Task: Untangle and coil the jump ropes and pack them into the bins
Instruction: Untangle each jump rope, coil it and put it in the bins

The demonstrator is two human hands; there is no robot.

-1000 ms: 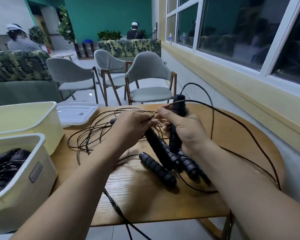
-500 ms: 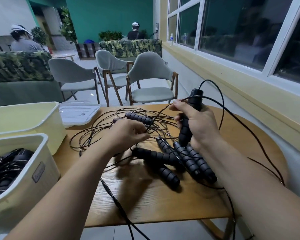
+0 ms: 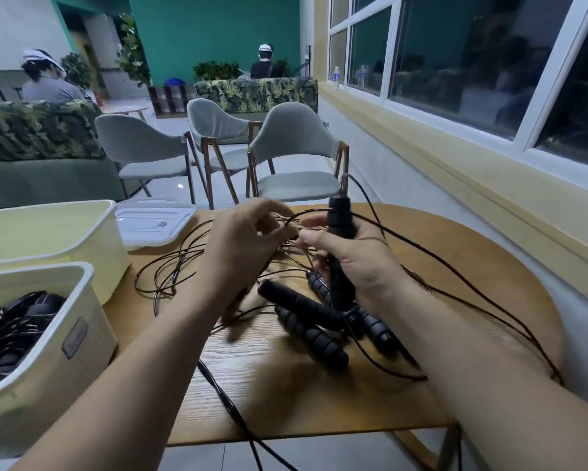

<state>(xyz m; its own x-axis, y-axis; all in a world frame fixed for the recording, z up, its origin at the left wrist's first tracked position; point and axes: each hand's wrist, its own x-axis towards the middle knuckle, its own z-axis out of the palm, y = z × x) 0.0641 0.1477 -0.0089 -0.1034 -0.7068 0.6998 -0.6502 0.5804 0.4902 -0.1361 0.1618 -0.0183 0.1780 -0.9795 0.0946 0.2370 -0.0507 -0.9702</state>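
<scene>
Jump ropes (image 3: 311, 338) sit in a knot on the worktop (image 3: 319, 406), directly under and just beyond your hands. Half a second ago your left hand (image 3: 241, 246) was low on the loops. It has now come up to meet your right hand (image 3: 357, 263), which has drawn back inward. The right hand stays wrapped round one upright handle (image 3: 339, 222). The left hand's thumb and fingertips look pinched on a thin cord (image 3: 291, 219) right beside that handle, though blur makes the pinch uncertain. My reading is that you are tracing this one rope out of the tangle, so coiling has not started.

The handles are matte black, ribbed cylinders with a foam-like look, so they should be grippy. The cords are thin, dark and glossy, and they spring into wide loops to the left of your left hand and trail off the worktop's near edge.

Further left of that hand, the near bin (image 3: 51, 355) of pale smooth plastic holds packed ropes. The far bin (image 3: 82, 239) stands behind it, with a white lid (image 3: 153, 220) lying just beside it.
</scene>
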